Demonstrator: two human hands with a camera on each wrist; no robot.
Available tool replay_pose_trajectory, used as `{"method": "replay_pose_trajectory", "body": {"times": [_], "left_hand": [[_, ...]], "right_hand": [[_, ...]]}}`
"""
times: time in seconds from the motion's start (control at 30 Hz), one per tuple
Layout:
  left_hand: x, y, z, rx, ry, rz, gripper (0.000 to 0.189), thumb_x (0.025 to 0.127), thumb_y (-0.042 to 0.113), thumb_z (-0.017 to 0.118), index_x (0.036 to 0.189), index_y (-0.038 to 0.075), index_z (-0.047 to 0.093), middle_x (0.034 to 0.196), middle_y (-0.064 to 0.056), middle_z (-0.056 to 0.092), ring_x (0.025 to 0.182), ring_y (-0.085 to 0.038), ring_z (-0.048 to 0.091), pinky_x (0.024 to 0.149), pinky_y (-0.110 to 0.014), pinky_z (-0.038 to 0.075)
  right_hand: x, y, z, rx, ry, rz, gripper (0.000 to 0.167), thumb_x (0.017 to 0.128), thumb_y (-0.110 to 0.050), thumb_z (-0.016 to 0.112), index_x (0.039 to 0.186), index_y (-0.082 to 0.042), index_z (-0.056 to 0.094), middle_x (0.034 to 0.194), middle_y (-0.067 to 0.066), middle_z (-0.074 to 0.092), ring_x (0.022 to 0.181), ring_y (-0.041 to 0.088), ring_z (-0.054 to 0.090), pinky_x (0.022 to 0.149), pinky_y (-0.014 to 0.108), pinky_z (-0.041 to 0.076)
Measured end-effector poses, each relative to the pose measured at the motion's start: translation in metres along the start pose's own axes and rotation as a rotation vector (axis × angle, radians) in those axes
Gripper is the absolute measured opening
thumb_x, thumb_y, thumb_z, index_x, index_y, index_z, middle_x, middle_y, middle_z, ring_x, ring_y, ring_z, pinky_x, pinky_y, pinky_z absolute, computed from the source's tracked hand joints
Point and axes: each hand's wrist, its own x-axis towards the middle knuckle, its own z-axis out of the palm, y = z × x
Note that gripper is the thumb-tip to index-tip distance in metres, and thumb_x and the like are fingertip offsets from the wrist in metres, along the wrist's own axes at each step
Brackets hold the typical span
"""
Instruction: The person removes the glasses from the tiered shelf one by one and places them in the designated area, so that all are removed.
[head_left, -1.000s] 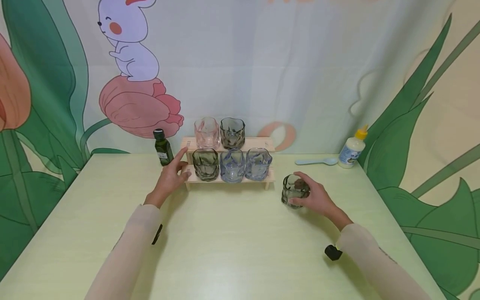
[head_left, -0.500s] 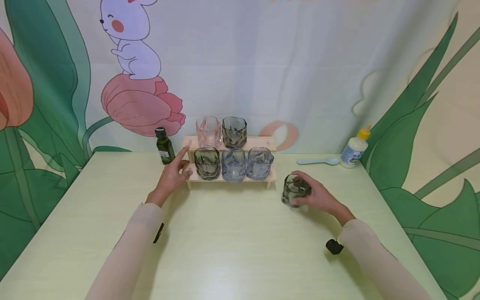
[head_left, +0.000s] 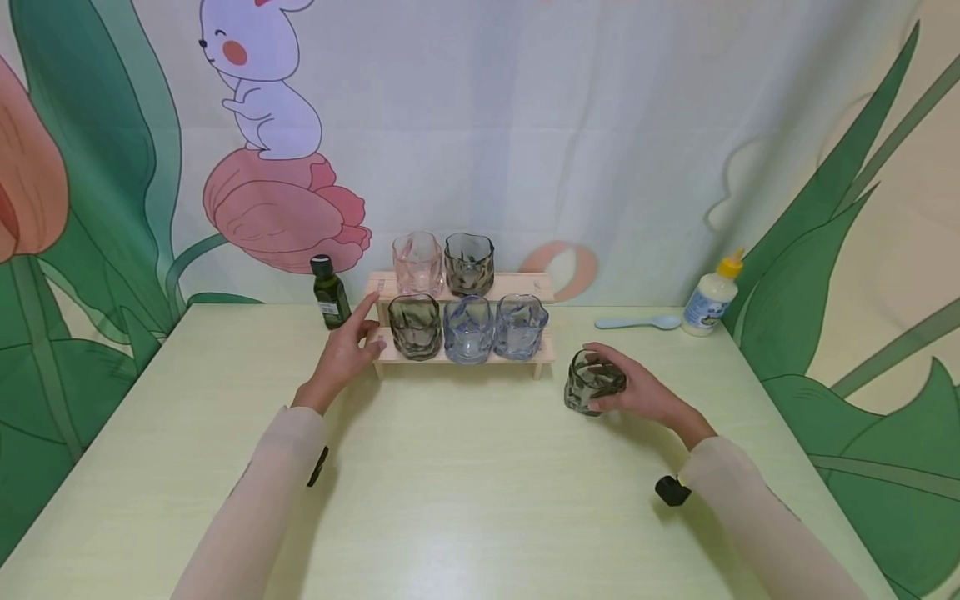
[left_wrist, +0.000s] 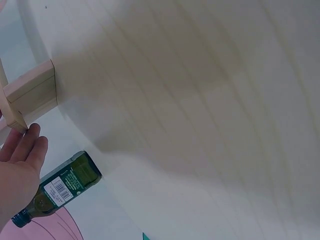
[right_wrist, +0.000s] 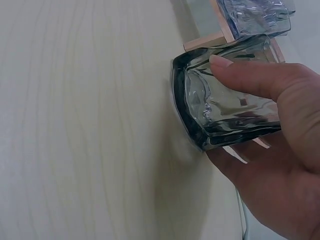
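My right hand holds a smoky grey glass tumbler upright, right of the wooden rack. In the right wrist view the thumb lies along the near side of the tumbler, and the other fingers are around the far side. My left hand is at the left end of the two-tier wooden rack, its fingers extended. In the left wrist view the fingertips meet the end of the rack. The lower tier bears a grey-green tumbler and two bluish tumblers; the upper bears a pink tumbler and a dark grey tumbler.
A dark green bottle stands just behind my left hand. Toward the back right, a pale blue spoon lies beside a white bottle with a yellow nozzle. A printed curtain hangs behind the pale table.
The head view has shifted slightly. My right hand and the grey tumbler have moved a touch to the right, while the left hand stays at the rack.
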Motion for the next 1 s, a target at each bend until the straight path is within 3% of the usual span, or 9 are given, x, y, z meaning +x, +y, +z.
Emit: {"method": "replay_pose_trajectory", "body": {"times": [0.23, 0.47, 0.67, 1.0], "left_hand": [[-0.001, 0.001, -0.001, -0.009, -0.002, -0.011, 0.083, 0.096, 0.003, 0.062, 0.161, 0.030, 0.019, 0.137, -0.026, 0.059, 0.134, -0.042, 0.051, 0.111, -0.059, 0.039], [0.001, 0.001, 0.001, 0.005, -0.002, -0.017, 0.084, 0.095, 0.003, 0.063, 0.161, 0.031, 0.018, 0.136, -0.025, 0.060, 0.134, -0.043, 0.051, 0.113, -0.059, 0.036], [0.001, -0.001, 0.002, 0.012, 0.004, -0.015, 0.083, 0.095, 0.004, 0.062, 0.161, 0.030, 0.018, 0.137, -0.025, 0.059, 0.135, -0.043, 0.051, 0.114, -0.060, 0.035], [0.001, 0.000, 0.002, 0.010, -0.004, -0.025, 0.083, 0.096, 0.003, 0.062, 0.161, 0.030, 0.018, 0.137, -0.026, 0.059, 0.135, -0.043, 0.051, 0.113, -0.059, 0.036]], "right_hand": [[-0.001, -0.007, -0.003, -0.015, -0.007, 0.040, 0.103, 0.078, -0.019, 0.086, 0.159, -0.018, 0.024, 0.156, 0.024, 0.036, 0.142, 0.048, 0.034, 0.113, 0.070, 0.024], [0.002, -0.013, -0.009, 0.057, 0.044, 0.059, 0.104, 0.085, -0.021, 0.080, 0.161, -0.023, 0.009, 0.157, 0.027, 0.034, 0.145, 0.047, 0.032, 0.115, 0.067, 0.025], [0.011, -0.021, -0.020, 0.093, 0.104, 0.066, 0.094, 0.091, -0.023, 0.073, 0.161, -0.025, 0.010, 0.158, 0.023, 0.033, 0.147, 0.045, 0.031, 0.113, 0.066, 0.029], [0.038, -0.055, -0.034, 0.119, 0.150, 0.054, 0.094, 0.091, -0.030, 0.074, 0.161, -0.030, 0.012, 0.161, 0.017, 0.032, 0.150, 0.037, 0.029, 0.117, 0.059, 0.029]]}}
